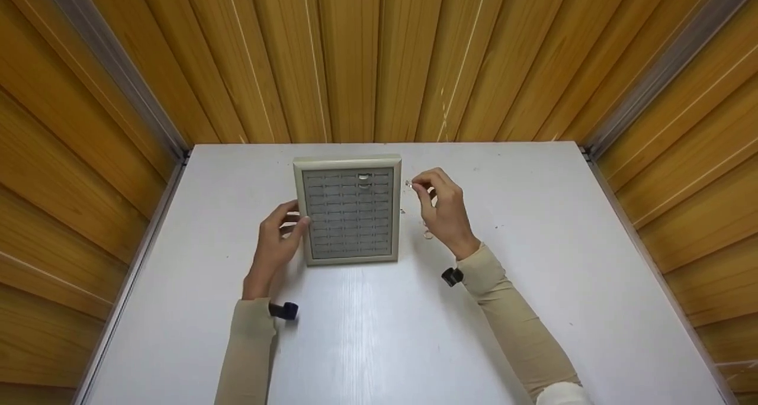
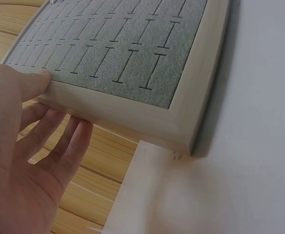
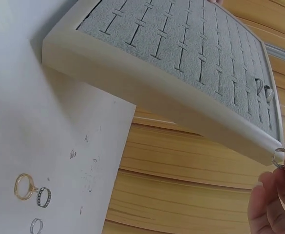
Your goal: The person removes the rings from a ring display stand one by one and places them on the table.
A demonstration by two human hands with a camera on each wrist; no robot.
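A ring display tray [image 1: 349, 215] with grey slotted padding and a pale frame stands tilted up on the white table. My left hand [image 1: 278, 236] grips its left edge, thumb on the front of the frame and fingers behind, as the left wrist view shows [image 2: 35, 136]. Between thumb and fingertips my right hand [image 1: 441, 206] pinches a silver ring [image 3: 279, 158] just off the tray's right edge. Two silver rings [image 3: 264, 89] sit in slots near the tray's top right. Below the right hand lie a gold ring [image 3: 23, 187], a dark patterned ring [image 3: 44, 197] and a silver band [image 3: 36, 226].
The white table [image 1: 355, 346] bears small dark marks [image 3: 73, 154] near the loose rings. Wood-patterned panels [image 1: 349, 61] rise behind it and at both sides, with grey metal rails [image 1: 133, 67] at the corners.
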